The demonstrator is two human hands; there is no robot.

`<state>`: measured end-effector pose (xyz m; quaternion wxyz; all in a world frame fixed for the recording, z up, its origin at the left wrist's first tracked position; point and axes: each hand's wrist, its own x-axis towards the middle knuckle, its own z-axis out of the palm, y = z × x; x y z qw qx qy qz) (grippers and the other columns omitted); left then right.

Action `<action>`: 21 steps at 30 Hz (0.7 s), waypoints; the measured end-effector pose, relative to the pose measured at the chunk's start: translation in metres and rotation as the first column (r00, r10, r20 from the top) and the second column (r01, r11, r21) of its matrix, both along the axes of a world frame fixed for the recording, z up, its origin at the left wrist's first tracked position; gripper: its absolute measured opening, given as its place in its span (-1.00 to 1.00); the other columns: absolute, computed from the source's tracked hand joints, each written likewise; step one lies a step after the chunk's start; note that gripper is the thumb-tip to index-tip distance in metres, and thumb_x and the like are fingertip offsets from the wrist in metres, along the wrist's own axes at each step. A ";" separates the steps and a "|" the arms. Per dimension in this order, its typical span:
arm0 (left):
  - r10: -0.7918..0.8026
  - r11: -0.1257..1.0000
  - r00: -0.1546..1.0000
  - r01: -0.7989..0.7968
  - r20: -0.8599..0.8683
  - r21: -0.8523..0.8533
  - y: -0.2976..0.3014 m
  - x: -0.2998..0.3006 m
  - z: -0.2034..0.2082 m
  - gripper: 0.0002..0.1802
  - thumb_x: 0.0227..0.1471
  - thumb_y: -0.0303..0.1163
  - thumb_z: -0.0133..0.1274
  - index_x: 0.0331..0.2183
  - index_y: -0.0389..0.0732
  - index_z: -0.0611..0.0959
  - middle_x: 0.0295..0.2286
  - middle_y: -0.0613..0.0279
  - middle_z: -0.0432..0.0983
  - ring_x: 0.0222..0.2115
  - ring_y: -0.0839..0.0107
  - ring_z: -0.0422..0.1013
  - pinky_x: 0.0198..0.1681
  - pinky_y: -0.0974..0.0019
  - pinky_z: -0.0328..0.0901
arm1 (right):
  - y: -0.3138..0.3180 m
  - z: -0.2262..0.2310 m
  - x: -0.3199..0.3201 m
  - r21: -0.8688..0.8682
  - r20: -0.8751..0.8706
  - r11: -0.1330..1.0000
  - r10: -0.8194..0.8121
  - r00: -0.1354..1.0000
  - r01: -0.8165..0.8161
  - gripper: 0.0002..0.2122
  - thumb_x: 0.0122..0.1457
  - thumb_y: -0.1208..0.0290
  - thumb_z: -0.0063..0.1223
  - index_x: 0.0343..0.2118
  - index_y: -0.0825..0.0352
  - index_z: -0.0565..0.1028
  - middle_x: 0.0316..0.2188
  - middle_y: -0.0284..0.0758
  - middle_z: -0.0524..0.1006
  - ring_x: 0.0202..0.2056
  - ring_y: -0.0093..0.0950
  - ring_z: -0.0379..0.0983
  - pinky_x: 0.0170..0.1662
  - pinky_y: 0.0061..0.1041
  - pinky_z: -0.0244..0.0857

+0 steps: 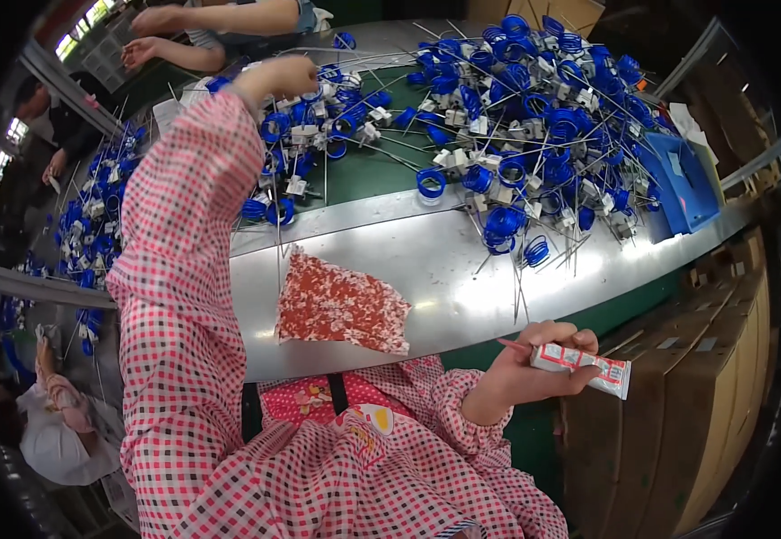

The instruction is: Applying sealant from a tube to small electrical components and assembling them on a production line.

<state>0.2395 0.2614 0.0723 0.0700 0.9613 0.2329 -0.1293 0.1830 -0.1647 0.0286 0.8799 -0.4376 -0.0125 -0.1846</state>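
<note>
My left hand (283, 77) reaches far over the table to the smaller pile of coiled blue cables (305, 135) with white connectors and thin metal rods. Its fingers are curled down, and what they hold, if anything, is hidden. Near the front edge, my right hand (534, 368) is closed round a white and red squeeze tube (584, 366). The tube's reddish tip points left, and its flat crimped end points right. A red and white mottled cloth (341, 303) lies on the metal tabletop (444, 314) between my arms.
A large heap of blue coiled cables with rods (543, 126) covers the back right, beside a blue bin (683, 184). Cardboard boxes (678, 395) stand at the right. Across the table are a co-worker's arms (193, 31); other people work at the left, past a metal rail (40, 280).
</note>
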 end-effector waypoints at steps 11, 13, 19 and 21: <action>-0.381 0.912 0.588 0.367 0.713 0.184 -0.010 -0.098 -0.037 -0.62 -0.26 -0.30 0.16 -0.32 -0.23 0.49 -0.35 0.16 0.33 -0.31 0.24 0.32 -0.29 0.29 0.25 | 0.019 0.001 -0.032 -0.114 0.127 0.992 -0.039 0.991 0.054 -0.65 0.14 0.01 -0.38 -0.41 0.26 0.20 -0.79 -0.33 0.31 -0.82 -0.65 0.02 -0.75 -0.75 -0.11; -0.127 0.980 0.395 0.192 0.910 0.053 -0.021 -0.135 -0.007 -0.71 -0.14 -0.33 0.11 -0.33 -0.23 0.49 -0.40 0.24 0.34 -0.41 0.42 0.32 -0.40 0.45 0.24 | 0.018 0.007 -0.034 -0.070 0.109 0.994 -0.072 0.991 0.080 -0.70 0.15 0.08 -0.37 -0.43 0.26 0.22 -0.79 -0.34 0.31 -0.82 -0.66 0.00 -0.76 -0.74 -0.14; 0.510 0.852 -0.021 0.144 0.860 -0.503 -0.031 -0.244 -0.011 -0.71 0.07 -0.26 -0.12 -0.22 -0.25 0.45 -0.33 0.28 0.39 -0.40 0.60 0.32 -0.42 0.53 0.27 | 0.032 0.011 -0.035 -0.008 0.093 1.000 -0.026 0.995 0.027 -0.73 0.15 0.13 -0.34 -0.44 0.25 0.24 -0.78 -0.34 0.29 -0.80 -0.66 0.00 -0.75 -0.75 -0.18; 0.753 0.639 -0.074 0.319 0.654 -0.700 -0.036 -0.280 -0.033 -0.69 0.11 -0.27 -0.20 -0.16 -0.24 0.39 -0.26 0.20 0.35 -0.29 0.50 0.30 -0.32 0.46 0.28 | 0.037 0.009 -0.036 -0.086 0.117 0.996 0.035 0.992 -0.025 -0.71 0.16 0.08 -0.39 -0.43 0.25 0.17 -0.80 -0.34 0.29 -0.81 -0.63 0.00 -0.73 -0.73 -0.11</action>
